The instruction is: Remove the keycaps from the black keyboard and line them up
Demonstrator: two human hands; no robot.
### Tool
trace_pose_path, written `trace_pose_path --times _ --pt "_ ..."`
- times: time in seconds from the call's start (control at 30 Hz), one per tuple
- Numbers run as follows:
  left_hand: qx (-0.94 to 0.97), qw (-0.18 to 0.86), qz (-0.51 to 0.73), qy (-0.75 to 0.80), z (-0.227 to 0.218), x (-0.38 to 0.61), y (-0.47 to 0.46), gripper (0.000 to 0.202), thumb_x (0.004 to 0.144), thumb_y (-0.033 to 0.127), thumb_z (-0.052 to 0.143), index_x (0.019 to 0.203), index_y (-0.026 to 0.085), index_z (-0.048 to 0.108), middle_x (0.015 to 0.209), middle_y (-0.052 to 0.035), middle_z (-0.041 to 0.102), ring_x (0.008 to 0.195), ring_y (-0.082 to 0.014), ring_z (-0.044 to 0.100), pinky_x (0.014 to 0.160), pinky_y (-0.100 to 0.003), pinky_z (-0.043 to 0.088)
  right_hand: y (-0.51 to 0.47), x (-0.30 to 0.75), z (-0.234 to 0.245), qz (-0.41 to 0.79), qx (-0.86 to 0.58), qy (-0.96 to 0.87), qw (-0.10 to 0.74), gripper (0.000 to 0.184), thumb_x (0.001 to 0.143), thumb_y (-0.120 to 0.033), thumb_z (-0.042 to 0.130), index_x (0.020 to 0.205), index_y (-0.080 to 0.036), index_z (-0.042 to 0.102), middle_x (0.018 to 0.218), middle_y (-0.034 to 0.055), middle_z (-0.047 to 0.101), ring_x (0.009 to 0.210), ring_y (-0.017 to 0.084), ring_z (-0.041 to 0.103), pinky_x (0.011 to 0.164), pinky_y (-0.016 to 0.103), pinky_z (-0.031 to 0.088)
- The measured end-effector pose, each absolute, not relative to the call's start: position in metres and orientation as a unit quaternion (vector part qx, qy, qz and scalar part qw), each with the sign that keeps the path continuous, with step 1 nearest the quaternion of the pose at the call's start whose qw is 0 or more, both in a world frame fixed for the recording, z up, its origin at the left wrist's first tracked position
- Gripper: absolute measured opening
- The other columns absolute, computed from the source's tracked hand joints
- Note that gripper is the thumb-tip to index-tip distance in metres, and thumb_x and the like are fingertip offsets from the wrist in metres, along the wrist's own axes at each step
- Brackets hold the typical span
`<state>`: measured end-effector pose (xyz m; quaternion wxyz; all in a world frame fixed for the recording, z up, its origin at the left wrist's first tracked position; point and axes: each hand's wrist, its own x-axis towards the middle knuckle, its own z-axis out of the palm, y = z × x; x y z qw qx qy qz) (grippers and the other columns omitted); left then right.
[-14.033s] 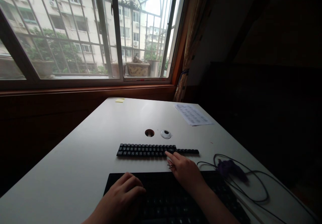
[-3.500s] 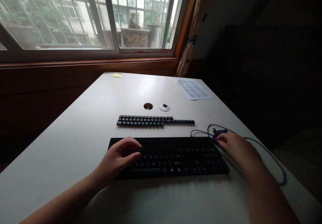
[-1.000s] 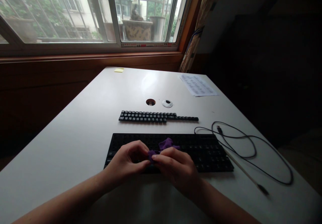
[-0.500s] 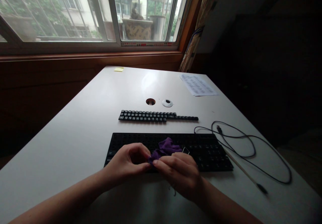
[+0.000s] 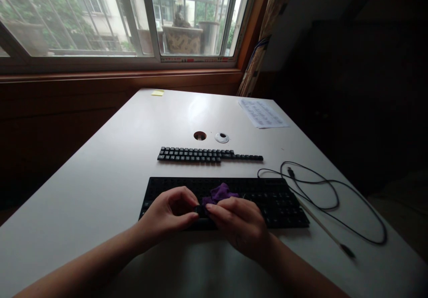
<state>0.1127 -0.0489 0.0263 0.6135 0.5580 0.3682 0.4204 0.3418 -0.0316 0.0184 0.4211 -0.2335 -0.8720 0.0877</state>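
Observation:
Thumb and fingertips of my left hand pinch a small black keycap. A crumpled purple cloth is gripped in my right hand, its edge against the keycap. Thin wire shows faintly beside the right hand's knuckles; what it belongs to is hidden. Both hands are over the black keyboard, whose upper left part looks stripped of keys, while keys still sit on its right side. Behind it, loose keycaps stand in neat rows on the table.
A black cable loops on the right of the white table, near a thin stick with a dark brush-like tip. Farther back are a round cable hole, its cover ring, printed paper and a yellow note.
The cloth has drawn back a little from the left fingertips, so the keycap between them now shows. My right hand has turned slightly, and the wire near it is less visible.

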Motion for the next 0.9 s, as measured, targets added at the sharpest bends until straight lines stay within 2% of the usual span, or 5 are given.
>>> trace_pose_path --times 0.3,0.6,0.9 --pt "0.592 0.585 0.411 0.371 0.0237 0.1136 -0.051 0.013 0.082 0.02 0.072 0.087 0.015 0.061 0.093 -0.0059 0.062 0.085 -0.0169 0.06 0.074 -0.028 0.049 -0.036 0.3355 0.02 0.139 -0.241 -0.859 0.431 0.026 0.084 -0.009 0.064 0.108 -0.019 0.063 0.087 0.0042 0.068 0.074 0.014 0.065 0.066 0.025 0.052" --pt "0.606 0.554 0.416 0.391 0.0237 0.1163 -0.0515 0.011 0.081 0.019 0.071 0.086 0.014 0.062 0.091 -0.0053 0.063 0.083 -0.0165 0.062 0.073 -0.027 0.051 -0.0367 0.338 0.0183 0.13 -0.229 -0.873 0.411 0.028 0.084 -0.009 0.067 0.111 -0.017 0.067 0.086 0.0056 0.067 0.072 0.013 0.061 0.064 0.025 0.049" --pt "0.703 0.403 0.413 0.415 0.0268 0.1208 -0.0557 0.012 0.077 0.009 0.067 0.08 0.016 0.058 0.087 -0.0044 0.064 0.077 -0.0151 0.063 0.066 -0.024 0.052 -0.0338 0.337 0.0211 0.17 -0.237 -0.875 0.387 0.018 0.087 -0.01 0.063 0.103 -0.017 0.068 0.085 0.0053 0.064 0.072 0.013 0.059 0.064 0.024 0.047"
